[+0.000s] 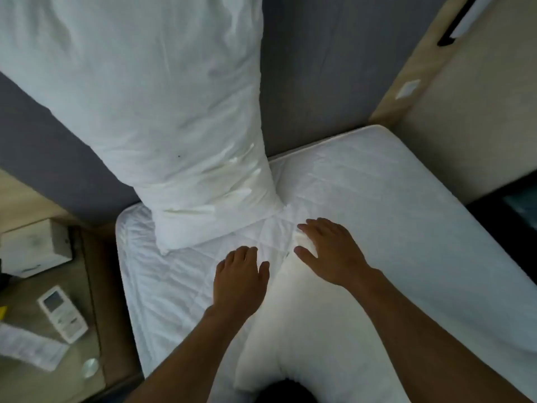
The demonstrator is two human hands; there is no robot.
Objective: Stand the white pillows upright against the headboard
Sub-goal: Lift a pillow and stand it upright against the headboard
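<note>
One white pillow (151, 112) stands upright on the mattress, leaning against the grey headboard (319, 77) at the left. A second white pillow (313, 324) lies flat on the mattress in front of me, between my forearms. My left hand (239, 276) hovers flat, fingers spread, at the left of its far end, over the quilted mattress cover. My right hand (328, 251) rests palm down on the far corner of that lying pillow, with its fingers apart. Neither hand grips anything.
The white quilted mattress (406, 205) stretches to the right, bare beside the standing pillow. A bedside table (87, 315) at the left holds a white remote (62, 314), a tissue box (32, 248) and a paper. A beige wall panel (465, 117) rises at the right.
</note>
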